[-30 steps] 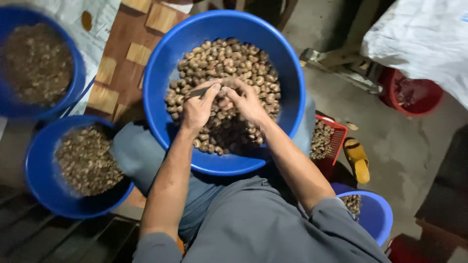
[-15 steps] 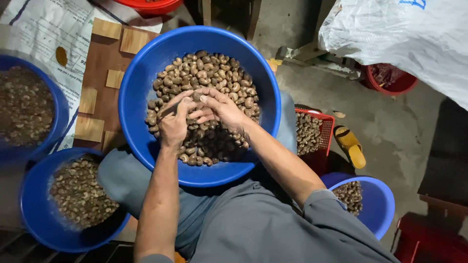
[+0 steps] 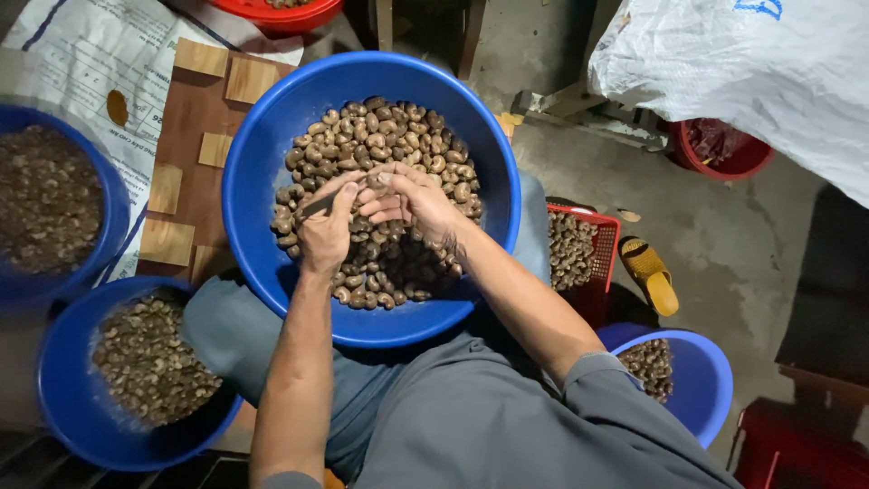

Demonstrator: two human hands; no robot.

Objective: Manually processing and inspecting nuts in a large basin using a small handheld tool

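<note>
A large blue basin (image 3: 262, 136) rests on my lap, heaped with brown cashew nuts in shell (image 3: 398, 131). Both hands meet above the nuts near the basin's middle. My left hand (image 3: 324, 231) is closed around a small dark blade (image 3: 319, 206) whose tip points toward the other hand. My right hand (image 3: 412, 199) pinches a single nut at its fingertips, touching the left thumb. The nut itself is mostly hidden by the fingers.
Two smaller blue basins (image 3: 63, 398) (image 3: 113, 208) of nut pieces sit at left beside a wooden board (image 3: 186, 118) and printed paper. A red crate (image 3: 602, 231) of nuts, another blue basin (image 3: 706, 380), a yellow sandal (image 3: 652, 272), a white sack (image 3: 751, 63) and red tubs lie at right.
The view swung so the basin sits lower and further left than a second ago. My hands stay together over the nuts, fingers shifting slightly around the held nut.
</note>
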